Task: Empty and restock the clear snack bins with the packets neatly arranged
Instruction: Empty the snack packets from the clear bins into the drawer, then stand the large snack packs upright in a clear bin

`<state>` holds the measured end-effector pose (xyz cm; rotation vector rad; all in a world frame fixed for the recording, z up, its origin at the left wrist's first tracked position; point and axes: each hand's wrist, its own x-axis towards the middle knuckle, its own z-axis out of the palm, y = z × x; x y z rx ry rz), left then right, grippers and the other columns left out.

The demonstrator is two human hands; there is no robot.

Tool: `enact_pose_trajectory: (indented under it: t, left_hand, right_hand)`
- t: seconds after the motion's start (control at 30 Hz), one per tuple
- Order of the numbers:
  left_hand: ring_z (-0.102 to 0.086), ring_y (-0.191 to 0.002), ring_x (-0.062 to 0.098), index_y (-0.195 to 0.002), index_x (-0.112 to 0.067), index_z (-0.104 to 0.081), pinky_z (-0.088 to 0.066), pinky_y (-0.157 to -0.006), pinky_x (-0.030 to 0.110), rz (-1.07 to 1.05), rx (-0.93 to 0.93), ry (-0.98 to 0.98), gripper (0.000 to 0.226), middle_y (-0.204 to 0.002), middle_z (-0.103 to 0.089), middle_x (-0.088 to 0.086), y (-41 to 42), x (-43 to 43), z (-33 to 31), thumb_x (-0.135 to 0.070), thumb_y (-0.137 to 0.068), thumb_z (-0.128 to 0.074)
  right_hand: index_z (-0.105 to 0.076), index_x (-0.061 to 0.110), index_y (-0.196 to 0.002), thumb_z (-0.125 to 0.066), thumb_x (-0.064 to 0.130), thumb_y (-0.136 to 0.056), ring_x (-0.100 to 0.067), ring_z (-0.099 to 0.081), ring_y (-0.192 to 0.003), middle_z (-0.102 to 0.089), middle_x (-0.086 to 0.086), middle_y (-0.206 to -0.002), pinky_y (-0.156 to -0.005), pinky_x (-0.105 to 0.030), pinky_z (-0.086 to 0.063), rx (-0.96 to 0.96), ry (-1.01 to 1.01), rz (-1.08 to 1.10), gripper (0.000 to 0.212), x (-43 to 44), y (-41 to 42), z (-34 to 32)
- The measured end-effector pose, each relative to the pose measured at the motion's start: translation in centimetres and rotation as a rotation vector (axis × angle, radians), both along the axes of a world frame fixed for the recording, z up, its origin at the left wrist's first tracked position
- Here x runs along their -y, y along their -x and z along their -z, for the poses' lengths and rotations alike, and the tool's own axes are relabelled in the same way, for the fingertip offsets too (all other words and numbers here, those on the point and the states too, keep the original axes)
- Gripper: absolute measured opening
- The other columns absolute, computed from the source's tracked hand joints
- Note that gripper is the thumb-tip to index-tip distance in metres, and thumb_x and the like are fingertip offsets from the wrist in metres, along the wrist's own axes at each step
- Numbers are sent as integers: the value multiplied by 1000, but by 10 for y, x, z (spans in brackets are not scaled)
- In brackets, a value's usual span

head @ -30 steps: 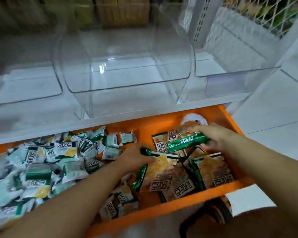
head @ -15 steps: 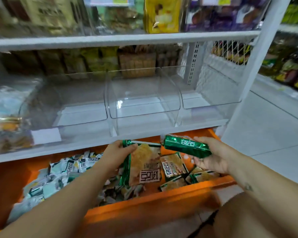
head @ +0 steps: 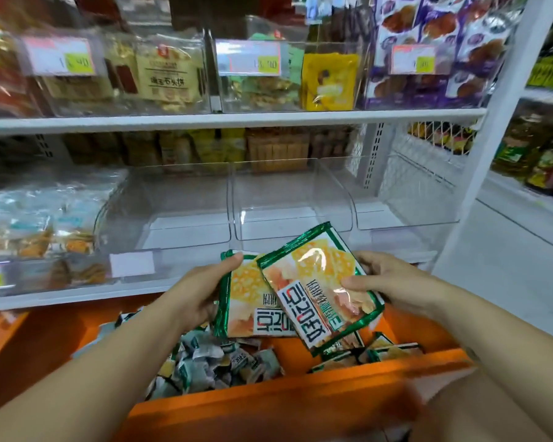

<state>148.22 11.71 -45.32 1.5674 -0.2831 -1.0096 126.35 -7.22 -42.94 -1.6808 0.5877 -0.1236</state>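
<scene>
In the head view, the left hand (head: 196, 296) is clamped on the left edge of a green-rimmed snack packet (head: 248, 298), thumb on top. The right hand (head: 396, 282) pinches the right side of a second packet (head: 316, 282), which lies tilted across the first and overlaps it. The two hands are apart, with both packets bridging the space between them. Just beyond the hands, on the white shelf (head: 77, 295), stand the clear bins, and the middle bin (head: 291, 218) straight ahead looks empty. Below the hands sits an orange crate (head: 300, 400), with a heap of small wrapped packets (head: 217, 355) under the left hand and more green packets (head: 391, 349) under the right. The likely trouble is that the top packet is skewed and glossy, so it could slide off the lower one and drop back into the crate. The pair could also go into the bin crooked and spoil a neat row. The bin's raised front lip might catch a packet corner on the way in.
</scene>
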Motion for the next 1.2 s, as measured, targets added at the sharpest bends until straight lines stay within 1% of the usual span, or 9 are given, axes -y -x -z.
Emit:
enact_pose_trajectory:
  t: [0.13, 0.27, 0.37, 0.47, 0.6, 0.73, 0.87, 0.97, 1.2]
  left_hand:
    - [-66, -85, 31, -105, 1, -60, -52, -89, 46, 233, 196, 31, 72, -95, -70, 21, 0, -3, -29, -50, -60, -83]
    - [-65, -98, 28, -111, -2, -56, -40, -102, 49, 360, 494, 12, 70, -97, -62, 19, 11, 4, -58, -50, -67, -81]
    - [-69, -73, 7, -100, -8, -58, -51, -86, 39, 410, 572, 102, 36, -78, -68, 13, 20, 15, -75, -34, -78, -70]
    - [-70, -76, 10, -100, -11, -57, -51, -77, 26, 448, 567, 143, 31, -78, -74, -3, 24, 20, -89, -29, -79, -70]
    - [-70, -77, 18, -103, -11, -57, -53, -76, 33, 491, 621, 110, 45, -78, -73, 0, 31, 22, -105, -38, -70, -72]
    - [-71, -82, 20, -101, -14, -57, -53, -79, 36, 530, 649, 86, 48, -86, -74, 2, 35, 22, -115, -44, -65, -67]
    - [-66, -97, 6, -111, -23, -63, -48, -86, 25, 481, 762, 114, 44, -105, -70, -8, 28, 11, -128, -48, -75, -60]
    - [-53, -107, -8, -120, -36, -56, -42, -88, 21, 347, 856, 167, 50, -118, -58, -21, 16, -3, -131, -56, -74, -56]
    - [-55, -112, -5, -133, -44, -36, -45, -94, 25, 234, 525, 402, 94, -121, -57, -23, 23, -18, -83, -55, -50, -78]
  right_hand:
    - [-61, 21, -107, -76, 16, -76, -16, -67, -99, -69, -3, -109, -89, -31, -54, 0, 269, -67, 35, 2, -7, -27]
    - [-60, 28, -105, -81, 19, -74, -5, -66, -86, -68, 7, -101, -73, -17, -52, -36, 485, -190, 38, -1, -9, -50]
    - [-59, 31, -108, -84, 32, -69, 2, -56, -108, -61, 14, -118, -94, -28, -48, -68, 655, -260, 46, -7, -14, -55]
    - [-57, 29, -104, -84, 29, -69, 4, -47, -122, -50, 19, -134, -103, -29, -40, -18, 636, -272, 44, -12, -15, -58]
    - [-53, 21, -98, -85, 17, -69, -16, -66, -96, -68, 5, -101, -87, -40, -52, 33, 538, -321, 43, -17, -10, -65]
    - [-52, 20, -94, -84, 25, -64, -19, -65, -91, -66, 0, -95, -83, -39, -52, 97, 571, -294, 44, -23, -9, -66]
    - [-49, 25, -89, -84, 26, -67, -7, -60, -84, -61, 16, -87, -79, -30, -49, 174, 646, -209, 41, -25, -7, -66]
    - [-48, 28, -88, -82, 34, -64, -14, -63, -89, -65, 5, -92, -82, -41, -52, 224, 694, -82, 42, -22, -4, -69]
    - [-53, 17, -97, -86, 29, -61, -6, -65, -84, -68, 7, -91, -75, -26, -52, 405, 561, 97, 50, -29, -8, -76]
